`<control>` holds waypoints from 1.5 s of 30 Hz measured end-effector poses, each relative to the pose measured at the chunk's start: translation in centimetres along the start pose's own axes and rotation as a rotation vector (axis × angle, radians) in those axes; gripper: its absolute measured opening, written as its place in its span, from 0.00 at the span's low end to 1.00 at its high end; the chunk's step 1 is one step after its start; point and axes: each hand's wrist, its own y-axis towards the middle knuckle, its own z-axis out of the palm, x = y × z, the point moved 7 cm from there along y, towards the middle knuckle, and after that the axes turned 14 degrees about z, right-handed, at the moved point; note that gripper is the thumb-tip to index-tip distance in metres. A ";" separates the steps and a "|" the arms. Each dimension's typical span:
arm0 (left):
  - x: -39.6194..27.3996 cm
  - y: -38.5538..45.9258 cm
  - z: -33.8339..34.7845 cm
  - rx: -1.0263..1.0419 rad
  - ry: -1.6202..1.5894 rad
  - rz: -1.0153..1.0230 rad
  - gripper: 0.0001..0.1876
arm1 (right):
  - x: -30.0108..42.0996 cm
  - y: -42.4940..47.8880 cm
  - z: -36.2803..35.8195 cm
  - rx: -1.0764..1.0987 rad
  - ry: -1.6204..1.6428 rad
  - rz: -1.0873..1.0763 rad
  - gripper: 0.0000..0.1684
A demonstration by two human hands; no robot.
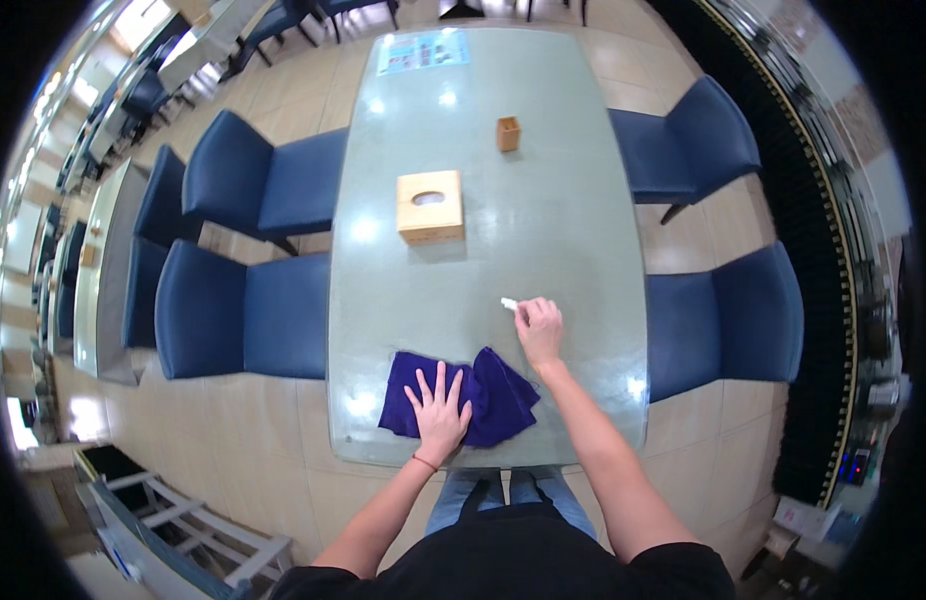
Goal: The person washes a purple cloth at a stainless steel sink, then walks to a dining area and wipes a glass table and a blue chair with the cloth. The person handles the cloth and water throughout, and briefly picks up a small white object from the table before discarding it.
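Observation:
A purple cloth (500,397) lies crumpled at the near edge of the glass-topped table (583,247). My left hand (440,412) rests flat on its left part, palm down with fingers spread. To the right and farther up, my right hand (539,326) pinches a small white object (509,304) between thumb and fingers, just above or on the glass; what it is cannot be told. Beyond my hands stands a wooden tissue box (430,206) with an oval opening. A small wooden holder (508,133) stands farther back on the right.
Blue chairs (290,319) line the left side, and others (722,322) the right. A printed sheet (424,51) lies at the table's far end. A grey frame (200,517) is on the floor at lower left. A black-draped counter (797,225) runs along the right.

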 end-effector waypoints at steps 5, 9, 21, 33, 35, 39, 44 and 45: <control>-4.8 7.0 1.5 -0.009 -0.013 0.141 0.36 | -5.3 -6.0 -5.1 -0.095 0.049 0.183 0.04; -12.0 9.6 3.7 -0.008 -0.015 0.287 0.34 | -10.0 -12.1 -8.7 -0.105 0.199 0.410 0.04; -30.2 -0.8 10.4 0.074 -1.512 -0.057 0.20 | -18.5 -25.4 -22.6 -0.431 0.735 0.703 0.10; -63.4 -12.1 13.6 1.119 -1.782 -0.130 0.24 | -38.6 -44.9 -41.4 -0.868 0.896 0.911 0.10; -68.4 -13.2 15.3 1.203 -1.713 -0.124 0.25 | -42.1 -47.5 -45.4 -0.952 0.882 0.944 0.10; -78.7 -15.5 18.1 1.388 -1.612 -0.139 0.26 | -48.0 -52.5 -52.0 -1.079 0.807 1.001 0.10; -92.9 -16.4 23.5 1.492 -1.578 -0.031 0.25 | -57.2 -57.9 -61.6 -1.134 0.889 1.070 0.10; -95.6 -17.4 24.7 1.506 -1.567 -0.015 0.25 | -58.9 -59.5 -63.9 -1.146 0.869 1.070 0.10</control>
